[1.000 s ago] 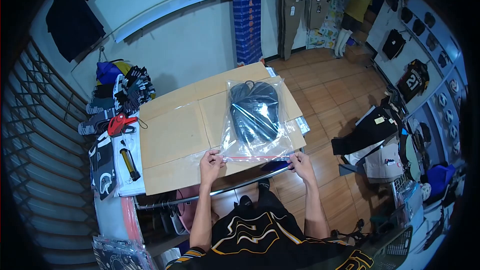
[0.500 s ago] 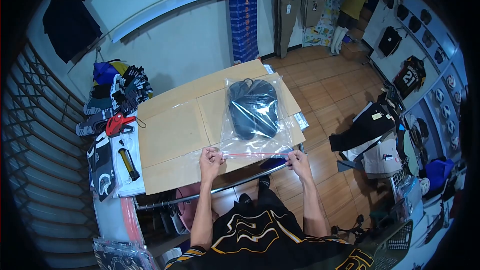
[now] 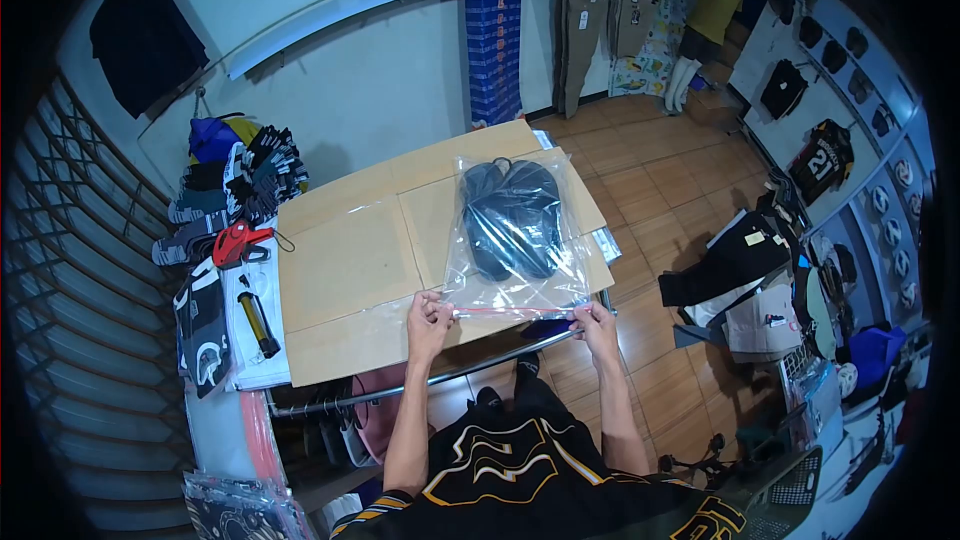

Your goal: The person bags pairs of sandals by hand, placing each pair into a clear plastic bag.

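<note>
A clear zip-lock bag (image 3: 512, 312) with a red strip along its mouth lies on a cardboard sheet (image 3: 340, 260), its mouth toward me. Inside is a dark, rounded, paired item (image 3: 512, 225) that looks like slippers, with a small loop at the far end. My left hand (image 3: 430, 318) pinches the left end of the red strip. At the strip's right end, the fingers of my right hand (image 3: 597, 325) are closed on the bag's corner. The mouth is stretched straight between both hands at the cardboard's near edge.
Left of the cardboard are a red-handled tool (image 3: 238, 243), a yellow-and-black cylindrical tool (image 3: 257, 320) and piled socks (image 3: 262, 175). A metal rail (image 3: 460, 370) runs under the near edge. Folded clothes (image 3: 735, 270) are stacked at the right, beyond the tiled floor.
Both hands keep their grip on the bag's mouth and have barely moved. The view has shifted slightly, and the glare on the plastic looks different.
</note>
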`<state>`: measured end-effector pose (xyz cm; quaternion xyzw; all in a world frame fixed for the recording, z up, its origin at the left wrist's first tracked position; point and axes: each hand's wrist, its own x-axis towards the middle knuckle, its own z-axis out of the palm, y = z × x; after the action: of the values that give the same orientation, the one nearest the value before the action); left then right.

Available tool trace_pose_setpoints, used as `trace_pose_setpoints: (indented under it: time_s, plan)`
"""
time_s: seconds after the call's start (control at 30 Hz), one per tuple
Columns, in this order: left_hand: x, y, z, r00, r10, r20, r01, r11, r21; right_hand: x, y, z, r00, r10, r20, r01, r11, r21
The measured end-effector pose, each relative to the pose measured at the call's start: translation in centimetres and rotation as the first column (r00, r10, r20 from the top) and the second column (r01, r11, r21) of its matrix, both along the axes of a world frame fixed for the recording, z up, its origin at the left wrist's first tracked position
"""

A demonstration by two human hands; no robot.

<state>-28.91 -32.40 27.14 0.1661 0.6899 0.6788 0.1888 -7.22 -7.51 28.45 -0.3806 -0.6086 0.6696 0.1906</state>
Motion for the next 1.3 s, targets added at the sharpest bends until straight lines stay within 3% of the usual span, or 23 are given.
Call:
trace_pose_setpoints:
  time_s: [0.2,0.43,0.63,0.9,1.13,1.2,1.3]
  plan:
    - [0.2,0.0,0.2,1.0,-0.002,0.02,0.002,1.0,0.024,-0.3,-0.5,0.5,0.998,-0.067,-0.014,0.064,0.988,-0.144]
    - [0.8,1.0,0.9,1.0,0.0,0.01,0.0,1.0,0.014,-1.1,-1.2,0.2,0.994,-0.102,-0.031,0.096,0.985,-0.147]
    - [0.7,0.7,1.0,1.0,-0.014,0.007,0.015,0.999,-0.029,-1.0,-1.1,-1.3,0.991,-0.089,-0.096,0.084,0.995,-0.048]
    - [1.2,1.5,0.7,1.0,0.017,0.018,-0.017,1.0,-0.013,-1.6,-2.6,0.7,0.978,-0.199,-0.06,0.179,0.953,-0.243]
    - [1.4,1.7,0.3,1.0,0.003,0.022,-0.002,1.0,-0.009,-2.0,-3.2,0.1,0.978,-0.197,-0.067,0.178,0.96,-0.217]
    - [1.2,1.6,0.1,1.0,0.011,-0.015,-0.011,1.0,-0.008,-1.9,-2.9,-0.8,0.983,-0.152,-0.105,0.141,0.984,-0.112]
    - [1.1,1.5,0.0,0.999,-0.006,-0.04,0.005,0.999,-0.031,-1.8,-2.7,-1.1,0.987,-0.13,-0.099,0.122,0.989,-0.088]
